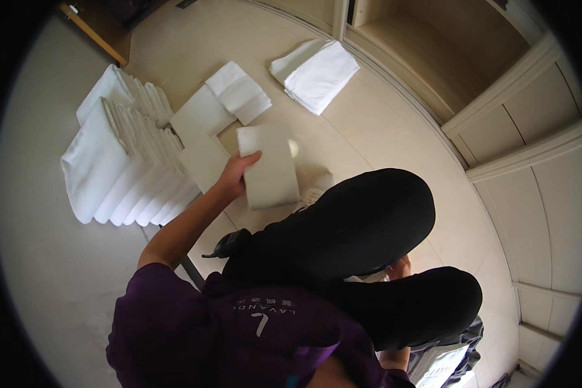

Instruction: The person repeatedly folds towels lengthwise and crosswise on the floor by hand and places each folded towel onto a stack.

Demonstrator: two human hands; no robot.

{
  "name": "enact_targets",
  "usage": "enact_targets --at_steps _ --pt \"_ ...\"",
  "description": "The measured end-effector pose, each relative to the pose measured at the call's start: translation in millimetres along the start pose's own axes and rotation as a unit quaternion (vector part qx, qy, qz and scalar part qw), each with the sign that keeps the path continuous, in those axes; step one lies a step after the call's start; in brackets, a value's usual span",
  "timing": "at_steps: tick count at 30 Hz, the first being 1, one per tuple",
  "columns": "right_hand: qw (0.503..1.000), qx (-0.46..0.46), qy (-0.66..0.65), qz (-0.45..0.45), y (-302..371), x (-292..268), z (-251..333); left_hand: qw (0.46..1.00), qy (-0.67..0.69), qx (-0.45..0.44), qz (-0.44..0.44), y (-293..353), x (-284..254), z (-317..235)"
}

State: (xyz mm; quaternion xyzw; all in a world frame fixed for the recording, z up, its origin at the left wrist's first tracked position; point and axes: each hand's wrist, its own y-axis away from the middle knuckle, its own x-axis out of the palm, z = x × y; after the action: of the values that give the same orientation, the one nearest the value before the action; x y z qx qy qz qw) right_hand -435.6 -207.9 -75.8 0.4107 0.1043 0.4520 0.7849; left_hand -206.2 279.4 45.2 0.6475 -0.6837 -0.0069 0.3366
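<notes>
My left hand [240,172] grips the left edge of a folded white towel [269,174], with the thumb on top. The towel is held above the floor in front of my knees. Just beyond it lie flat white folded cloths [204,118], with another small folded white towel [240,97] resting partly on one. My right hand [399,267] is mostly hidden between my dark-trousered legs. Something whitish shows beside its fingers, but I cannot make out whether they hold it.
Tall stacks of folded white towels [113,171] stand at the left. A folded white cloth [322,74] lies near the open wooden cabinet [427,61]. A black handheld device [231,244] sits at my waist. Dark fabric [475,336] with printed paper [441,365] lies at lower right.
</notes>
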Motion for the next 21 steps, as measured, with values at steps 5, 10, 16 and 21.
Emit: enact_targets --at_steps 5,10,16,21 --pt "0.999 -0.031 0.013 0.005 6 -11 -9 0.980 0.088 0.124 -0.130 25 -101 -22" --pt "0.998 -0.034 0.045 0.014 13 -19 -7 0.962 0.081 0.110 -0.235 11 -185 -15" --pt "0.998 -0.045 -0.029 0.019 1 -33 -17 0.952 0.143 0.091 -0.256 2 -190 -17" --pt "0.996 -0.058 -0.031 0.054 -25 -60 -39 0.800 -0.344 0.210 -0.445 -7 -202 -11"
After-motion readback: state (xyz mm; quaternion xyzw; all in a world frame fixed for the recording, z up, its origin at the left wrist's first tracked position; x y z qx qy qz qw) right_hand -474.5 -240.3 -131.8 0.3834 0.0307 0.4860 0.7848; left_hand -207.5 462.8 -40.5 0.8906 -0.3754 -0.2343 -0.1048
